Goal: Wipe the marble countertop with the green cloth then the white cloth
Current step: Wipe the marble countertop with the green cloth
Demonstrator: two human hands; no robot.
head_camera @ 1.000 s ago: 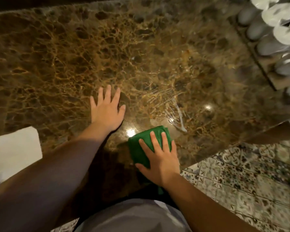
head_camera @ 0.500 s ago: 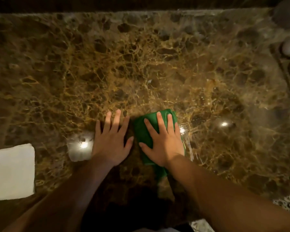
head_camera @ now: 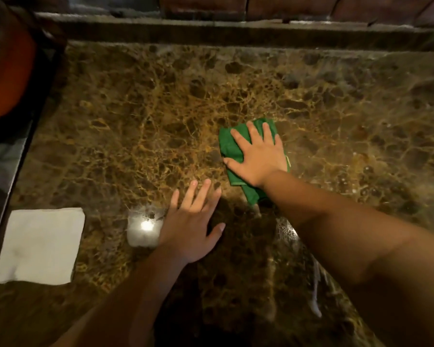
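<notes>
The brown veined marble countertop (head_camera: 161,116) fills the view. My right hand (head_camera: 258,156) lies flat, fingers spread, pressing the green cloth (head_camera: 229,146) onto the marble right of centre; a corner of the cloth trails out below my wrist. My left hand (head_camera: 191,226) rests palm down on the bare stone nearer to me, fingers apart, holding nothing. The folded white cloth (head_camera: 39,246) lies flat at the near left of the counter, apart from both hands.
A raised marble ledge (head_camera: 236,33) with brick behind runs along the far edge. The counter's left edge (head_camera: 23,156) drops to a darker surface with an orange rounded object (head_camera: 8,71). Wet streaks (head_camera: 316,291) and a lamp reflection (head_camera: 145,225) show near me.
My right hand has pushed the green cloth away from me and to the right. My left hand has stayed flat on the stone, now behind the cloth rather than beside it.
</notes>
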